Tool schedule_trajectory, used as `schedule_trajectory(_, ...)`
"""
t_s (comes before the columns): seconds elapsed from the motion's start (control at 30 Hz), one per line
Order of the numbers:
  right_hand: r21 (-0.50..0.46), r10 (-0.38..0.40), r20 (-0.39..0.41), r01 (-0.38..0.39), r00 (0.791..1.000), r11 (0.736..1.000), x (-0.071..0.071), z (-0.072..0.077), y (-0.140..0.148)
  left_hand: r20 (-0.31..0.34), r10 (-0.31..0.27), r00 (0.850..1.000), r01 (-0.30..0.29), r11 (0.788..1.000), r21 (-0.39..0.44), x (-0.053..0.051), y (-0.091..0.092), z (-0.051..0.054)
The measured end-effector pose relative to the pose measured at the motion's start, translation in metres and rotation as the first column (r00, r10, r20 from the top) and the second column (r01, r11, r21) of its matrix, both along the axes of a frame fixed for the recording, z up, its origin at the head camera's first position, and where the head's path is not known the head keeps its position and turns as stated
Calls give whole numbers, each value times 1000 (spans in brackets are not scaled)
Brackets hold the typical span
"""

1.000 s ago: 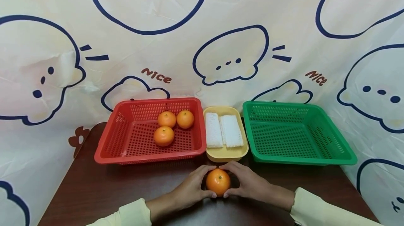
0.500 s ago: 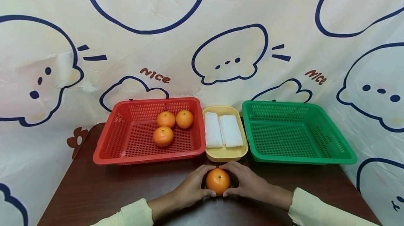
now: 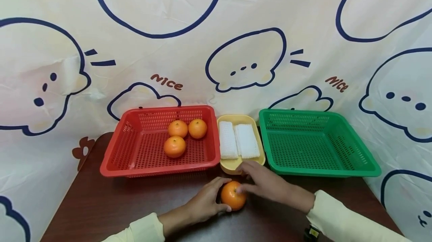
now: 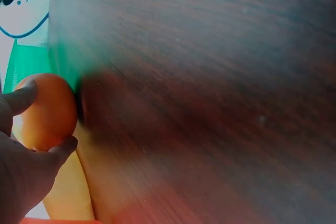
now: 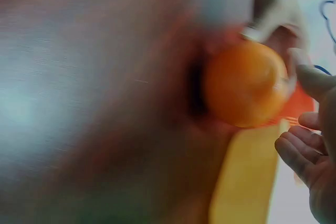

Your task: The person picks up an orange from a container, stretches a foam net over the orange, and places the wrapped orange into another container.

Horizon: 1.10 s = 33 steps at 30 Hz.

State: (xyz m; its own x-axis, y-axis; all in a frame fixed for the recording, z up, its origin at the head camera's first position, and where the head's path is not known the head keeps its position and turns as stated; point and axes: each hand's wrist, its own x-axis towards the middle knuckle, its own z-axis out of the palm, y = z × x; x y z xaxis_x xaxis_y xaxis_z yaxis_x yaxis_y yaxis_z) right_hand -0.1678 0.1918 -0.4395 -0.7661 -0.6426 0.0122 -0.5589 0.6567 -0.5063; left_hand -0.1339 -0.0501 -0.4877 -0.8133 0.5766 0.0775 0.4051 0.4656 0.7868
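One orange (image 3: 233,196) sits on the dark table in front of the yellow tray. My left hand (image 3: 206,201) holds it from the left side, thumb near and fingers beyond. In the left wrist view, the thumb and a finger touch the orange (image 4: 48,111). Above and to the right of the fruit is my right hand (image 3: 268,182), its fingers loosely bent with nothing between them. The right wrist view shows a gap between the right hand (image 5: 320,135) and the orange. White foam net sleeves (image 3: 247,140) lie in the yellow tray (image 3: 233,165), near the right fingertips.
A red basket (image 3: 152,167) with 3 oranges (image 3: 174,146) stands at the back left. The green basket (image 3: 324,171) is at the back right. A printed cloth (image 3: 189,62) hangs behind the table (image 3: 135,200).
My right hand has let go of the orange and risen toward the yellow tray. The left hand stays around the fruit in the same place.
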Motion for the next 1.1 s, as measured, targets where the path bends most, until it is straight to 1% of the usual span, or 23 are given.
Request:
schedule_trajectory(0.03, -10, -27, -4, 27, 1000, 1000, -4, 5, -2, -2, 1, 1000, -1, 1000, 1, 0, 0, 0)
schedule_trajectory(0.1, -20, -84, -41, 83, 996, 996, -14, 15, -7, -7, 4, 1000, -4, 1000, 4, 1, 1, 0)
schedule_trajectory(0.2, -14, -163, -53, 163, 985, 987, -34, 24, -18, -18, 11, 1000, -11, 1000, 8, 2, 0, -1)
schedule_trajectory(0.33, 28, -265, -5, 265, 964, 964, -66, 30, -33, -34, 16, 999, -15, 1000, 22, 2, 0, -3)
schedule_trajectory(0.43, 96, -346, 39, 341, 937, 935, -89, 33, -42, -39, 20, 999, -19, 999, 26, 1, -1, -4)
schedule_trajectory(0.5, 148, -408, 76, 395, 910, 907, -102, 34, -47, -34, 21, 999, -21, 999, 26, 1, -2, -5)
schedule_trajectory(0.53, 172, -443, 101, 423, 891, 890, -108, 33, -48, -27, 23, 999, -22, 999, 25, 2, -2, -5)
schedule_trajectory(0.63, 207, -514, 200, 477, 834, 854, -120, 29, -52, -7, 26, 1000, -26, 999, 22, 2, -2, -6)
schedule_trajectory(0.7, 193, -543, 271, 508, 795, 840, -125, 26, -54, 2, 28, 1000, -28, 999, 19, 1, -2, -6)
schedule_trajectory(0.77, 145, -555, 349, 541, 755, 828, -128, 23, -56, 9, 30, 999, -31, 999, 16, 1, -3, -7)
schedule_trajectory(0.83, 103, -570, 403, 583, 716, 806, -130, 21, -59, 12, 30, 999, -31, 999, 14, 1, -3, -7)
schedule_trajectory(0.93, 43, -569, 473, 627, 673, 777, -131, 18, -61, 16, 29, 999, -29, 999, 16, 1, -4, -7)
schedule_trajectory(1.0, 18, -565, 502, 646, 655, 763, -131, 17, -62, 18, 28, 999, -28, 999, 18, 0, -4, -8)
schedule_trajectory(1.1, -20, -544, 545, 659, 638, 752, -133, 16, -63, 23, 27, 999, -27, 999, 24, 0, -4, -7)
